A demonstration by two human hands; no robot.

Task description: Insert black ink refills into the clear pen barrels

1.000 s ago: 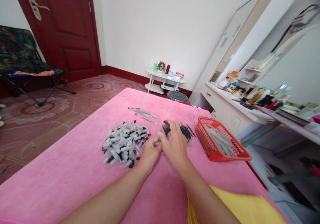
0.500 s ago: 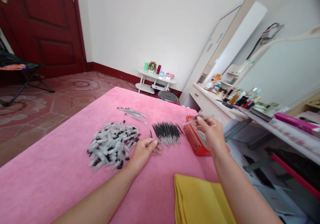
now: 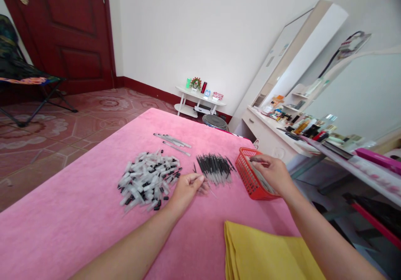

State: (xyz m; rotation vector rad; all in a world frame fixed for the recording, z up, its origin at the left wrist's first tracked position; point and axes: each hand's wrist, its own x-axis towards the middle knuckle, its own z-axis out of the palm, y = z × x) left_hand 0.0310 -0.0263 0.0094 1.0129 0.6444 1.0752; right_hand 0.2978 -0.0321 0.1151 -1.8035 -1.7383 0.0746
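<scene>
The right hand [image 3: 273, 174] is pinching a thin pen [image 3: 257, 160] over the red basket [image 3: 247, 180] at the tabletop's [image 3: 94, 213] three o'clock. The left hand [image 3: 187, 187] is resting with its fingers curled closed, the cap pile [image 3: 147, 180] at its nine o'clock and the black refills [image 3: 214, 167] at its one o'clock.

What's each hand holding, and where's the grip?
Right hand: thin pen, pinched at one end over the red basket. Left hand: fingers pinched shut; contents unclear.
</scene>
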